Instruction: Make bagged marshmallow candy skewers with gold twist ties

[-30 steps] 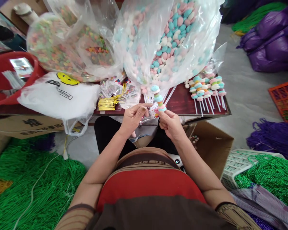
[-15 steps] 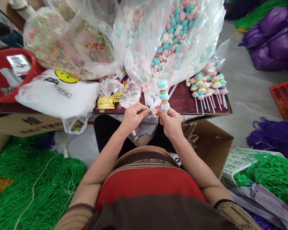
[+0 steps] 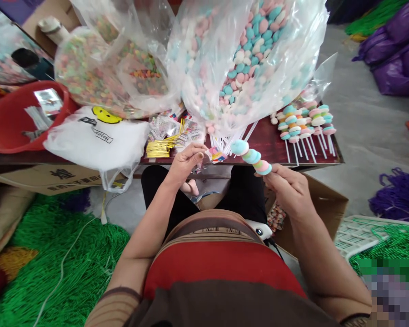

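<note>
My right hand (image 3: 291, 187) is closed around the lower end of a marshmallow skewer (image 3: 252, 156), its blue, pink, white and green candies tilted up to the left. Between the thumb and fingers of my left hand (image 3: 188, 160) is a small printed plastic bag (image 3: 216, 154), apart from the skewer. Just behind the bag, white sticks (image 3: 229, 141) lie fanned out at the table's front edge. To the left are a bundle of gold twist ties (image 3: 158, 148) and a pile of printed bags (image 3: 165, 126). Finished-looking skewers (image 3: 295, 121) lie together on the right.
Big clear sacks of blue-pink candies (image 3: 240, 75) and gummy candies (image 3: 102, 72) fill the back of the table (image 3: 269, 143). A red basin (image 3: 7, 120) and a white bag (image 3: 95, 136) stand left. Below right is an open cardboard box (image 3: 327, 200).
My right hand has moved right with the skewer, which has gone from upright to tilted left. My left hand stays near the sticks, pinching the bag, now more fully in view.
</note>
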`<state>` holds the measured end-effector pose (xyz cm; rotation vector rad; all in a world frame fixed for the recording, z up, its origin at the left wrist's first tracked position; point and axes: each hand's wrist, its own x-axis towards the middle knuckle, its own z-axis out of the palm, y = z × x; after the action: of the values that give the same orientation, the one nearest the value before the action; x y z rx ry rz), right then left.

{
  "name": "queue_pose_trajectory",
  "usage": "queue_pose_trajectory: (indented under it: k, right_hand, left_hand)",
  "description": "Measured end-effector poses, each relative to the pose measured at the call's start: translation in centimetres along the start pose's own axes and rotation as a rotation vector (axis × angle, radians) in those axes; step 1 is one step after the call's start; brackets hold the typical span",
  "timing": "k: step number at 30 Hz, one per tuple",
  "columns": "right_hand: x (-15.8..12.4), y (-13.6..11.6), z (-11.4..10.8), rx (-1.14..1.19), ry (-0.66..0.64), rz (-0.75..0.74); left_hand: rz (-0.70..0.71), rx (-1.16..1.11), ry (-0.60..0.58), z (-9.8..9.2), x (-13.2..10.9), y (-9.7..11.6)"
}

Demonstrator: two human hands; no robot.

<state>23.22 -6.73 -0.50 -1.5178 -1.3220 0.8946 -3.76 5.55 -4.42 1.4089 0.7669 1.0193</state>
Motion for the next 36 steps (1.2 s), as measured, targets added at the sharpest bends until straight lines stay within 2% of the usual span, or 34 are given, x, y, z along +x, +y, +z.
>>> queue_pose_trajectory:
  k: [5, 13, 21, 25, 29, 36]
  right_hand:
    - [-0.4, -0.9, -1.2, -0.109, -0.041, -0.042]
    - [0.3, -0.6, -1.8, -0.230, -0.078, -0.174]
    - [0.7, -0.8, -3.0, -0.340, -0.087, -0.190]
    - [0.8, -0.7, -3.2, -0.339, -0.058, -0.137]
    - [0.6, -0.5, -2.9, -0.337, -0.032, -0.094]
    - [0.6, 0.2, -2.3, -0.439, 0.038, -0.197]
  left_hand:
    - [0.033, 0.033, -0.044, 0.1, 0.2, 0.6]
    - [0.079, 0.029, -0.084, 0.3, 0.7, 0.8]
    - [0.150, 0.246, -0.135, 0.2, 1.1, 1.4]
    - [0.139, 0.290, -0.164, 0.0, 1.2, 1.3]
    - [0.155, 0.257, -0.144, 0.0, 1.1, 0.9]
    - [0.089, 0.219, -0.119, 0.3, 1.1, 1.2]
